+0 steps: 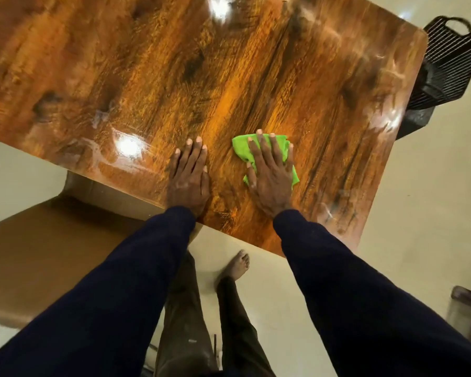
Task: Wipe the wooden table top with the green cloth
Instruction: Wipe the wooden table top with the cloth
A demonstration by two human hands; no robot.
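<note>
Desk (pixel 229 85) under my hands: glossy orange-brown wood grain w/ dark streaks & knots, white glare spots. Cloth (pixel 241 149) is bright lime green, plain. My sleeves (pixel 365 295) dark navy, trousers (pixel 185 322) dark brown. Floor (pixel 433 200) pale cream. Chair (pixel 449 66) at far corner black w/ thin light stripes. Seat (pixel 38 254) by me plain brown.

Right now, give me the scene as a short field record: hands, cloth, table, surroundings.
left hand: flat on the table top, fingers spread, holding nothing
right hand: palm pressed flat on the green cloth
green cloth: bunched under the right hand, near the table's close edge
wooden table top: glossy, smeared streaks and light glare
chairs: brown seat at left, black slatted chair at far right
</note>
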